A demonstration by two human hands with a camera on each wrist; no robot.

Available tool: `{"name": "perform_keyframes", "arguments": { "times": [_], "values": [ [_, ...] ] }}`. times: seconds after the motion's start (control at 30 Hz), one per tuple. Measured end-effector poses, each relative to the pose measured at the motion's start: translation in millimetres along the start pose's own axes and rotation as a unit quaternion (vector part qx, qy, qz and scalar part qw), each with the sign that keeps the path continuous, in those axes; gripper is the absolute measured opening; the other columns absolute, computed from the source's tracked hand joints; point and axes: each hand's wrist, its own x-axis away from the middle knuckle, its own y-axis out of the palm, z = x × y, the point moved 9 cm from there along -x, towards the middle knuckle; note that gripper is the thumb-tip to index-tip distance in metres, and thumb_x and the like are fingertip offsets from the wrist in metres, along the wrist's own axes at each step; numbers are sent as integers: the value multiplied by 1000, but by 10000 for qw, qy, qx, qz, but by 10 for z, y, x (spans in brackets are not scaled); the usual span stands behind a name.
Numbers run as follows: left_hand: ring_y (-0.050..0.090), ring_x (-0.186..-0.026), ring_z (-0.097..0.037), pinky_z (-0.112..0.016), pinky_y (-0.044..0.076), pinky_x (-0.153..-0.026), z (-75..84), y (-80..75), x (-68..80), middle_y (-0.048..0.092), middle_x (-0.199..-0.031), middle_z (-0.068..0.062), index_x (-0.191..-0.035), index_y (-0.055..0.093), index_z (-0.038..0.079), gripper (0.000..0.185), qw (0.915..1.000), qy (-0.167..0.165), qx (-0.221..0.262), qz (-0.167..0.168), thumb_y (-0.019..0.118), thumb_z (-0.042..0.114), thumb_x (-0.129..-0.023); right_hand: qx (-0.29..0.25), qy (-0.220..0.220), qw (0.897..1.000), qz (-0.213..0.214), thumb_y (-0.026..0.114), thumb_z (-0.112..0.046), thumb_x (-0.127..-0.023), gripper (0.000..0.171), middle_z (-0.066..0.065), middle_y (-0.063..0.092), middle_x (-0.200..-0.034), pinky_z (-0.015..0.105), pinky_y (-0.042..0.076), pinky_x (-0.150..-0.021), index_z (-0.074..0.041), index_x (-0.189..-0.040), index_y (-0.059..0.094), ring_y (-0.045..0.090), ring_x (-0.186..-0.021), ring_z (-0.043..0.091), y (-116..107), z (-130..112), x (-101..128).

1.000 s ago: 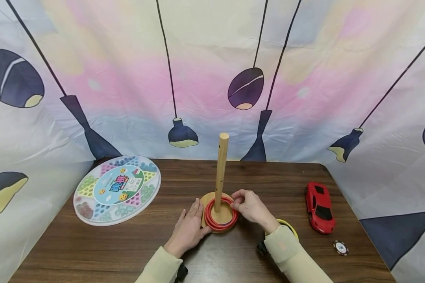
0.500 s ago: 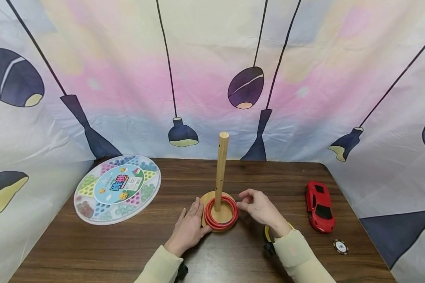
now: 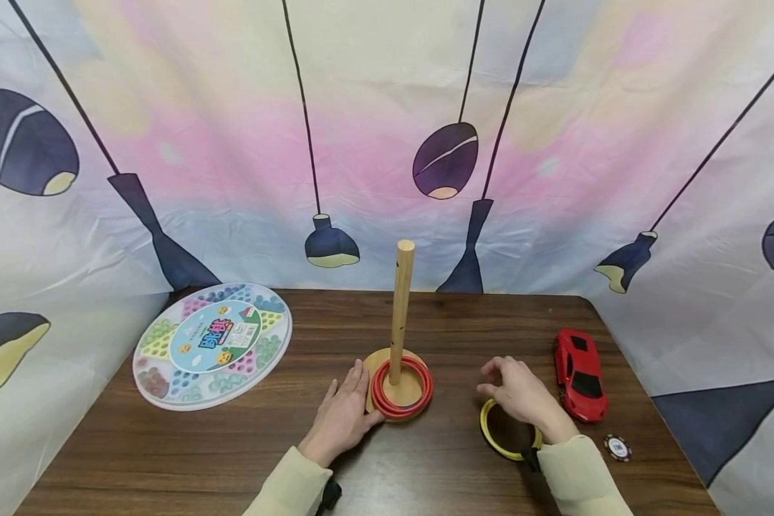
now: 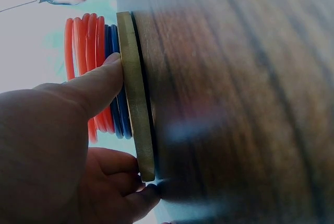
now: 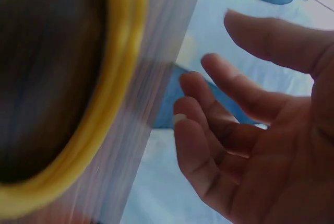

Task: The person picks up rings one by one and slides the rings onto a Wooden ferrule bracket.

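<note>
A wooden ring toss stand with an upright peg (image 3: 400, 308) sits mid-table. Red rings (image 3: 378, 390) are stacked round the peg; in the left wrist view, blue rings (image 4: 123, 114) show beneath them, against the wooden base (image 4: 136, 98). My left hand (image 3: 340, 418) holds the base at its left side, thumb on the near edge and fingers along the far one. Over on the right, yellow rings (image 3: 485, 432) lie on the table. Just above their far edge hovers my right hand (image 3: 525, 393), its fingers loosely bent with nothing between them.
A round Chinese checkers board (image 3: 213, 347) lies at the back left. On the right side are a red toy car (image 3: 580, 376) and a poker chip (image 3: 618, 448). A printed cloth (image 3: 361, 143) hangs behind the table.
My right hand has left the red rings and moved right, to above the yellow rings, which now show more fully. The left hand stays at the base.
</note>
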Motion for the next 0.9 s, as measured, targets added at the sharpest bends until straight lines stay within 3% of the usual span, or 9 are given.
{"name": "perform_keyframes", "arguments": {
  "times": [0.1,0.27,0.53,0.9],
  "values": [
    [26,-138,-29,-53,21,-109,-3,-5,-1,21,-152,-19,-144,31,-5,84,10000,7,-8,20,66,43,-85,487,15,9988,-35,72,-20,-84,27,3,55,-100,42,48,-77,-11,-108,63,53,-97,22,19,87,62],
    [26,-138,-29,-54,20,-109,-7,-10,1,21,-152,-19,-144,30,-5,84,10000,-6,22,-4,65,43,-86,915,93,9955,-241,73,-16,-82,26,3,52,-99,42,47,-74,-11,-104,61,50,-96,23,87,216,126],
    [26,-138,-29,-53,20,-109,-10,-5,2,20,-153,-19,-145,30,-5,84,10000,-39,24,-45,65,44,-86,1058,126,9939,-288,74,-12,-80,20,1,48,-86,37,42,-65,-13,-91,58,46,-81,20,136,335,133],
    [26,-138,-29,-53,20,-109,7,-9,3,20,-153,-19,-144,30,-5,84,9999,-44,58,-69,66,42,-85,1156,418,9922,-209,72,-9,-81,16,2,48,-83,36,42,-60,-13,-87,57,47,-76,21,147,462,91]
  ]
}}
